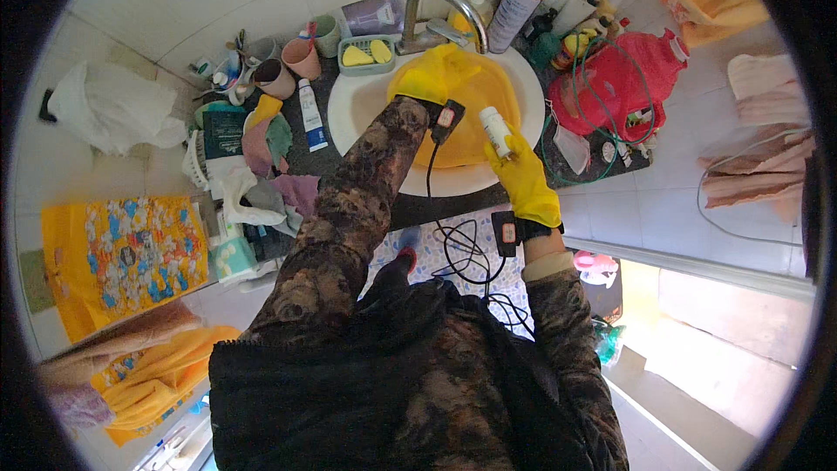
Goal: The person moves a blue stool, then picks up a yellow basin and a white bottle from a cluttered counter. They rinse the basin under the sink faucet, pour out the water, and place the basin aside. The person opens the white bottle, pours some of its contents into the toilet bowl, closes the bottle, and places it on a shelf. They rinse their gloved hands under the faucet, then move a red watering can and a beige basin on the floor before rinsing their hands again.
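Observation:
A yellow rubber glove covers each hand. My right hand (525, 179) is closed round a small white bottle (494, 129) with a light cap, held tilted over the right rim of the white sink (344, 103). Inside the sink sits a yellow-orange basin (471, 144). My left hand (433, 72) is over the far left part of that basin, just below the chrome faucet (410, 13). Its fingers blend with the yellow around them, so I cannot make out whether they hold anything. A small dark device is strapped at each wrist, with a black cable trailing down.
Left of the sink stand a soap dish with yellow sponges (366, 52), cups (301, 59) and a white-and-blue tube (311, 113). A spray can (516, 13) is behind the sink. At right lies a red plastic jug (632, 78) with a green cord looped over it.

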Demonstrator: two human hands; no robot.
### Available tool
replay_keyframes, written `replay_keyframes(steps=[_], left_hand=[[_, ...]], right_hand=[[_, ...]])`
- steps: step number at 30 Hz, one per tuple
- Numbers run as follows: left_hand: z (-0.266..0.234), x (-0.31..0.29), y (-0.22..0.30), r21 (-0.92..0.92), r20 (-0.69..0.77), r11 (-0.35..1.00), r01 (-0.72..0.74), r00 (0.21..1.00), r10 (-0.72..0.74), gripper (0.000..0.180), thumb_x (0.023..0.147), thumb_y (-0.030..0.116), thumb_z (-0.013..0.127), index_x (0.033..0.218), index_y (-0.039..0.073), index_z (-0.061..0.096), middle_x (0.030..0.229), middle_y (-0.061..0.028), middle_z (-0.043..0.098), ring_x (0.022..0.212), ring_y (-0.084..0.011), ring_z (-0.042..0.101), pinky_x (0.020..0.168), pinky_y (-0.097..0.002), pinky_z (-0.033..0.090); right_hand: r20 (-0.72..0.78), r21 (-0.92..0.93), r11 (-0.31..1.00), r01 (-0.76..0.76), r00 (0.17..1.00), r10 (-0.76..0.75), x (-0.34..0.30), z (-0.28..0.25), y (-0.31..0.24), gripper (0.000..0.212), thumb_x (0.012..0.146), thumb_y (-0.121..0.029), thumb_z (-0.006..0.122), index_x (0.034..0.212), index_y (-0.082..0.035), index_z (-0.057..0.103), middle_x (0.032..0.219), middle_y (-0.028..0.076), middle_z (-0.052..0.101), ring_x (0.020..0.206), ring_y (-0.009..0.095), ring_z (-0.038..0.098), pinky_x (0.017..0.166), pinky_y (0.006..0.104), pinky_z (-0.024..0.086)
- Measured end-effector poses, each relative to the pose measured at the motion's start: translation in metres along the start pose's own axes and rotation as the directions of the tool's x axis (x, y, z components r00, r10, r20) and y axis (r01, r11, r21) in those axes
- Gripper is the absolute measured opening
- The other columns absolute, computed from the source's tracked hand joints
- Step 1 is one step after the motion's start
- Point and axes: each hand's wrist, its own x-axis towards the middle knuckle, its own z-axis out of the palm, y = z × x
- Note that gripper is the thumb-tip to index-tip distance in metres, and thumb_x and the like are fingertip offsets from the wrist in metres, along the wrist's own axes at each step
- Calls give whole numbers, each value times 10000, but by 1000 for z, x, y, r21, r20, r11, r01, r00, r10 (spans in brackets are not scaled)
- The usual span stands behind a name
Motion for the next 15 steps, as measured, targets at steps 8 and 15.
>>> replay_keyframes(steps=[8, 15], left_hand=[[-34, 16, 11, 593, 153, 758, -271, 962, 224, 417, 838, 139, 508, 1251, 106, 554, 1285, -51, 577, 1214, -207, 500, 1010, -336, 416], [-39, 37, 31, -497, 152, 769, 403, 913, -380, 345, 929, 164, 530, 1242, 20, 532, 1254, -116, 593, 1144, -236, 566, 960, -330, 454]], right_hand=[[12, -313, 947, 76, 997, -76, 43, -1, 28, 378, 824, -159, 731, 1140, -11, 586, 1019, 181, 654, 811, 249, 627, 704, 317, 512], [52, -340, 939, 60, 998, -45, 59, 6, 54, 338, 810, -195, 747, 1037, 4, 595, 973, 177, 644, 814, 274, 633, 697, 357, 508]])
